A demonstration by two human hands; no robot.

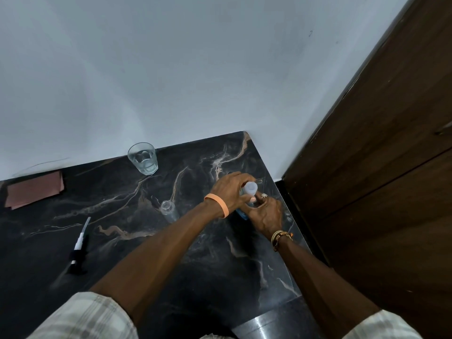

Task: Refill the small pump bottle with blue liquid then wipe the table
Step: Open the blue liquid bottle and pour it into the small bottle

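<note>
The small clear bottle (168,209) stands open and uncapped in the middle of the black marble table (122,199). Its black pump head (78,250) with the white tube lies on the table at the left. At the right edge of the table both hands hold a bottle of blue liquid (241,214), mostly hidden by them. My left hand (231,189) grips its pale translucent cap (250,187) from above. My right hand (265,215) wraps around the bottle's body below.
A glass of clear water (143,158) stands by the white wall at the back. A folded pinkish cloth (34,192) lies at the far left against the wall. A dark wooden door (379,167) flanks the table's right edge.
</note>
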